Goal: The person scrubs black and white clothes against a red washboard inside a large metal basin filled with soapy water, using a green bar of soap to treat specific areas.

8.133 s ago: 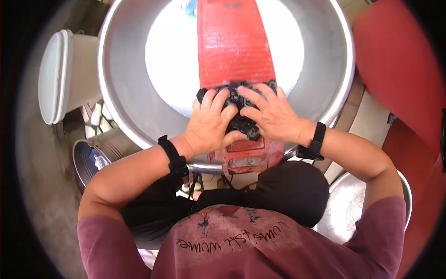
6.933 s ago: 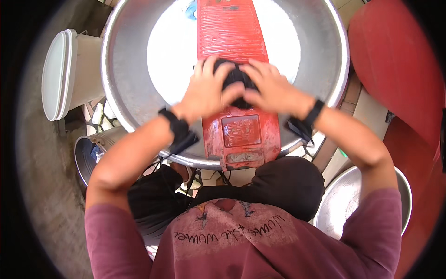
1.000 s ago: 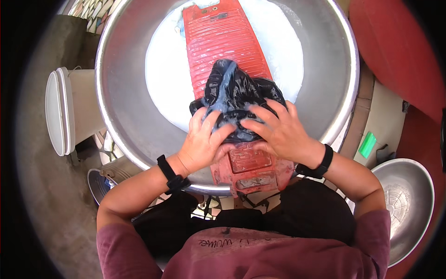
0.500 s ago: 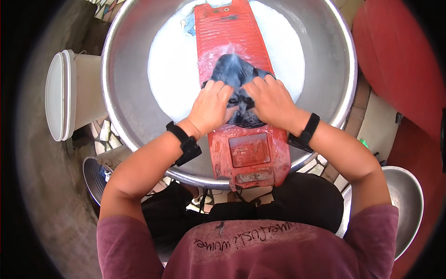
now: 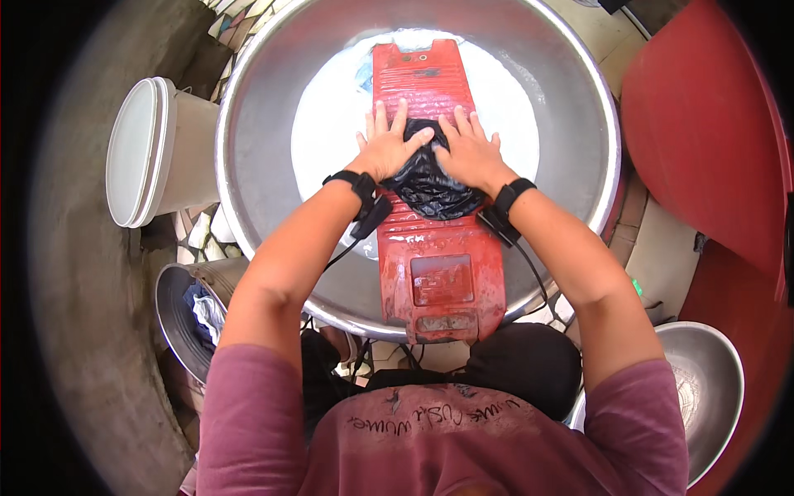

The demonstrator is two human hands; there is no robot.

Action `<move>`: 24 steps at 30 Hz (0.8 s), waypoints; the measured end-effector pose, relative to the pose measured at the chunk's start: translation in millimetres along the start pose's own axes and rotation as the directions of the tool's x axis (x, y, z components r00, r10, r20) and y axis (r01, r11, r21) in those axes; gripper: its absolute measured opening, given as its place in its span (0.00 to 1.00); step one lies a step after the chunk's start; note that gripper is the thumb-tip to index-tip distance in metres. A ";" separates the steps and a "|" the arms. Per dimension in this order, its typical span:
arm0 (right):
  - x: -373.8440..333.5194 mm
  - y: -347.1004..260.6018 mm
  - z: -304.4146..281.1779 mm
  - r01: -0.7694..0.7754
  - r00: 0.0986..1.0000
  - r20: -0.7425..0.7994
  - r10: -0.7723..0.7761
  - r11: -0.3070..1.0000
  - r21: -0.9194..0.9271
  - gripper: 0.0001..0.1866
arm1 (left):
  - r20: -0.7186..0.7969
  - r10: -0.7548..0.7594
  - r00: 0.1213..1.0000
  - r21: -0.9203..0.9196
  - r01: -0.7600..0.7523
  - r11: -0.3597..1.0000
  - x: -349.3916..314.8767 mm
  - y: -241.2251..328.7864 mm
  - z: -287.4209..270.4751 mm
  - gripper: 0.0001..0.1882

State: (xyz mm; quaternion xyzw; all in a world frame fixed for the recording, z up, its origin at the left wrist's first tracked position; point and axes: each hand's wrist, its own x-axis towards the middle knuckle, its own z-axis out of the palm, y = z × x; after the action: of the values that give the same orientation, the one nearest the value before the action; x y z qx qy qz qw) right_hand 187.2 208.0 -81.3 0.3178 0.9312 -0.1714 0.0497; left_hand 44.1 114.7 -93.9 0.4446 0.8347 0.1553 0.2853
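A red ridged washboard (image 5: 420,83) slants through a wide metal basin (image 5: 265,157), its lower end resting over the near rim. Wet black cloth (image 5: 434,186) lies bunched on the middle of the board. My left hand (image 5: 390,149) presses on the cloth's left side, fingers stretched forward and spread. On its right side my right hand (image 5: 473,153) lies with fingers spread too. Neither hand is closed round the cloth. White suds (image 5: 331,124) fill the bottom of the basin, and a bit of light blue cloth (image 5: 365,74) shows in them by the board's far left edge.
A lidded white bucket (image 5: 136,153) stands left of the basin. Below it, a metal bucket (image 5: 178,306) holds dark and white cloth. At the lower right is a metal bowl (image 5: 711,372). A large red surface (image 5: 703,124) rises at the right.
Both hands have slid forward along the board and opened from their grip on the black cloth. The cloth now lies spread flatter beneath them. The view has shifted slightly.
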 end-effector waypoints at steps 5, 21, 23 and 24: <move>-19.0 12.6 -1.2 0.102 0.972 0.196 -0.127 0.986 0.133 0.27 | 0.096 0.212 0.973 -0.171 -0.194 0.966 -29.4 -16.4 11.1 0.32; -116.5 10.5 11.7 0.551 0.829 -0.137 -0.542 0.833 0.041 0.26 | -0.143 0.543 0.828 0.158 -0.522 0.838 -124.8 20.1 29.9 0.15; -111.6 12.8 12.1 0.550 0.831 -0.119 -0.543 0.835 0.032 0.25 | -0.133 0.562 0.817 0.149 -0.544 0.826 -115.3 22.9 25.5 0.14; -108.3 12.3 11.5 0.548 0.833 -0.108 -0.543 0.836 0.024 0.25 | -0.121 0.584 0.803 0.146 -0.567 0.810 -111.1 22.6 24.0 0.12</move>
State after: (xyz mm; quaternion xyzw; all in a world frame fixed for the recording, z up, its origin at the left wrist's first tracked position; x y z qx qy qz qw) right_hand 280.4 150.8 -73.9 0.0482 0.9795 -0.1879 -0.0552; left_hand 122.7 35.1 -63.7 0.6771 0.6873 0.2267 0.1333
